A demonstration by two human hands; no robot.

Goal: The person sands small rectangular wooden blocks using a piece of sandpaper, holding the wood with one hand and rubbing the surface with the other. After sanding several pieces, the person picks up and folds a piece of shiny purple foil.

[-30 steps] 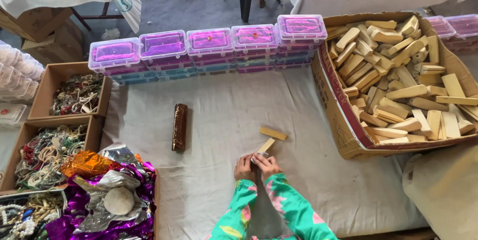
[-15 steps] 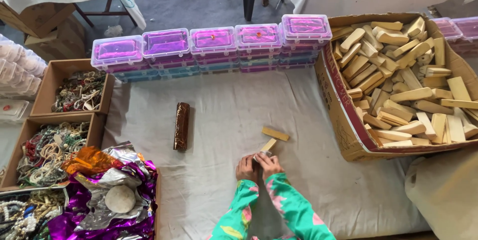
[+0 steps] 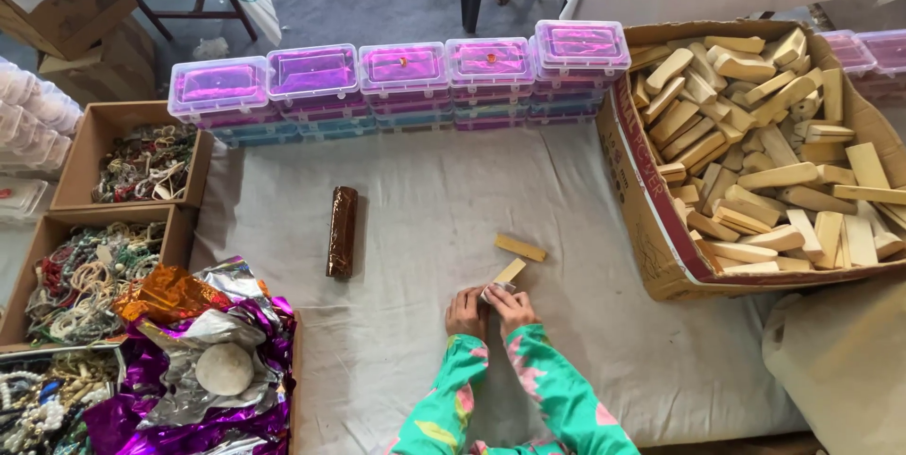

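Hands meet at the lower middle of the white cloth: my left hand and my right hand press together, fingers curled on the near end of a pale wooden block, which lies on the cloth and angles up and to the right. Something silvery shows between my fingers at that end; I cannot tell what it is. A second wooden block lies just beyond, apart from the first. To the left rests a brown wrapped bar. A cardboard box of blocks stands at right, a row of purple-lidded plastic boxes along the far edge, crumpled foil sheets at lower left.
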